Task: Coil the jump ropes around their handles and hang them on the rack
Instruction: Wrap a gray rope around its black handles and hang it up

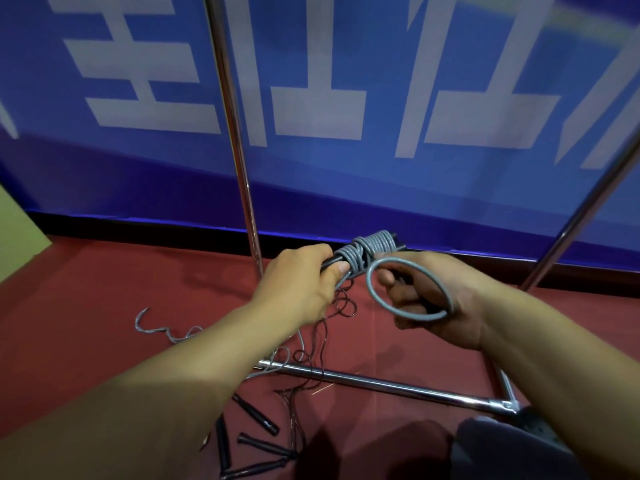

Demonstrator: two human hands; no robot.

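Observation:
A grey jump rope (372,249) is wound in several turns around its black handles, held up over the floor. My left hand (301,282) grips the near end of the handles, thumb pressed against the coil. My right hand (429,299) pinches the free end of the same rope, which bends into a loose loop (408,311) across my palm. Behind stands the chrome rack with an upright pole (239,161), a slanted pole (585,216) and a floor bar (381,384). More rope trails down from the coil to the floor.
On the red floor lie other jump ropes: a thin dark cord tangle (311,368), a grey cord (166,332) and several black handles (256,414). A blue banner with white shapes (346,98) covers the wall. A dark shoe (505,448) is at lower right.

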